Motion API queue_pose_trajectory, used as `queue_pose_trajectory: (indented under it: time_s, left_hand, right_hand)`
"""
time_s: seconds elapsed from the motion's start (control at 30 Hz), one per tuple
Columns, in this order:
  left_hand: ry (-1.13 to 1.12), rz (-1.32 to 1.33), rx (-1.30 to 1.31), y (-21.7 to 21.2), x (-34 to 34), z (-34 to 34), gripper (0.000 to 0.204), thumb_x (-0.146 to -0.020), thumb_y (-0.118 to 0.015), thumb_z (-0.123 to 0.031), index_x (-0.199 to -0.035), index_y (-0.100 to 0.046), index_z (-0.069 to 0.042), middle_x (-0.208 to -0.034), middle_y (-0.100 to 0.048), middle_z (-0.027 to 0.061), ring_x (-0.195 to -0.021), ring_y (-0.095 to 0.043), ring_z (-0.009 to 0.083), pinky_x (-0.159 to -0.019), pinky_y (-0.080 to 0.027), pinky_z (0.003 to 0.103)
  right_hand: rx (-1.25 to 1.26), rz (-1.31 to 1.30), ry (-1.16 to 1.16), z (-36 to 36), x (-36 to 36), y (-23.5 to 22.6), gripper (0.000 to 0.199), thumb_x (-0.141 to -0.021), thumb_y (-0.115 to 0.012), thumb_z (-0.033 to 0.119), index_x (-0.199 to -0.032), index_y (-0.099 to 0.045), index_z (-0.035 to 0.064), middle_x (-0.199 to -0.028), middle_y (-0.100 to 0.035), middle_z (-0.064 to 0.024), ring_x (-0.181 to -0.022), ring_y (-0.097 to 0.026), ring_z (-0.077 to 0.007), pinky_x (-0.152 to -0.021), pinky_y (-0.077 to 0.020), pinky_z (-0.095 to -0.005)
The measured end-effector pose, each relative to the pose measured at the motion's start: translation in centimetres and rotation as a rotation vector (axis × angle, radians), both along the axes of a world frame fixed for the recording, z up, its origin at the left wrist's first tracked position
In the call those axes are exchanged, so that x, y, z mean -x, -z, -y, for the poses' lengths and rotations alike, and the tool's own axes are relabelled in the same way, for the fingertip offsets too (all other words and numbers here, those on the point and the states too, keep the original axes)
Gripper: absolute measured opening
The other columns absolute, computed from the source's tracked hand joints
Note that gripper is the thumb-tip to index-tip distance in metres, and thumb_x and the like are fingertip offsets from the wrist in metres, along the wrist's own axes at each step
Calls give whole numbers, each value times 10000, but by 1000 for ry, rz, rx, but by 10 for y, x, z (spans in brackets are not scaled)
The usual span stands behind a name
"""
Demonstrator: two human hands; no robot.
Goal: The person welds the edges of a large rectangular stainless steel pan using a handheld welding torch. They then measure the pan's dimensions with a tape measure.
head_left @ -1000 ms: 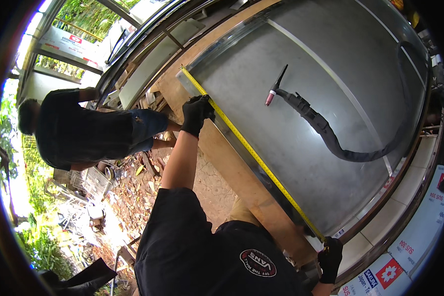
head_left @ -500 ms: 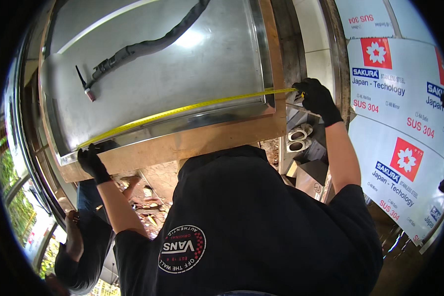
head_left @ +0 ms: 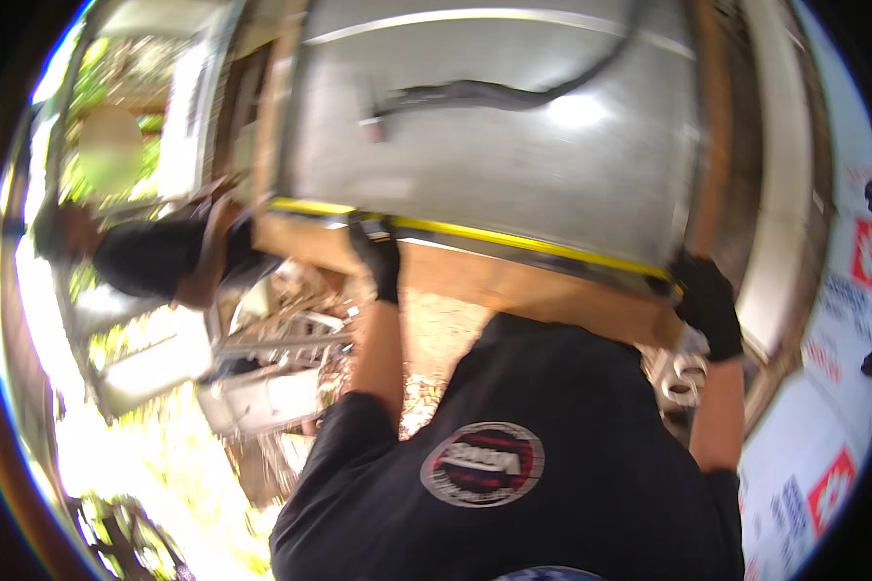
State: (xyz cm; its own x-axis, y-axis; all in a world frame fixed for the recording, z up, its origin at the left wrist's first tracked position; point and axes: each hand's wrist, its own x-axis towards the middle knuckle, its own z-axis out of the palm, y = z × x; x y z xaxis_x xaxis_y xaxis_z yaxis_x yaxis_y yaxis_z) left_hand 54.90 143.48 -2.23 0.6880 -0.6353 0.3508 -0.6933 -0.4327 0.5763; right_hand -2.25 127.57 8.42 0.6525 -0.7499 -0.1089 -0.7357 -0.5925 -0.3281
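A yellow tape measure [head_left: 533, 242] is stretched along the near edge of a grey stainless steel panel [head_left: 523, 160] that lies on a brown wooden board [head_left: 465, 274]. My left hand [head_left: 375, 254], in a black glove, has its fingers over the blade, which runs on past it to the panel's left corner. At the near right corner, my right hand [head_left: 707, 302], also gloved in black, is closed on the tape's other end; motion blur hides the case. A welding torch [head_left: 375, 126] with a black sleeved cable [head_left: 484, 94] rests on the panel.
Another person [head_left: 155, 247] in dark clothing is beyond the board's left side. Film-covered sheets [head_left: 828, 387] with red and blue print stand at the right. Pale shoes [head_left: 678, 378] are below my right hand. Scrap and a white box-like thing [head_left: 262, 397] lie at lower left.
My view has swung left, so the panel appears further right. My left hand has moved from the tape's left end to partway along it. The other person shows more fully.
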Motion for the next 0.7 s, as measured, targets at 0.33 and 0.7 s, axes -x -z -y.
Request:
queue_pose_trajectory:
  time_s: [0.33, 0.7]
  left_hand:
    - [-119, -90, -220, -26, 39, 10, 659, -972, -676, -353, -1486, -483, 10, -1579, -389, 295, -1468, -367, 448, -1188, -349, 515]
    - [-38, -107, -198, -15, 26, 9, 700, -965, -685, -384, -1510, -469, -2, -1597, -407, 256, -1510, -331, 420, -1246, -270, 474]
  right_hand:
    - [-23, 56, 17, -6, -59, -12, 332, -849, -814, 333, -1064, -749, 88, -942, -686, -107, -894, -677, -312, -758, -556, -423]
    - [62, 30, -14, -8, -79, -12, 307, -856, -797, 360, -1059, -740, 137, -964, -692, -76, -899, -672, -284, -714, -558, -417]
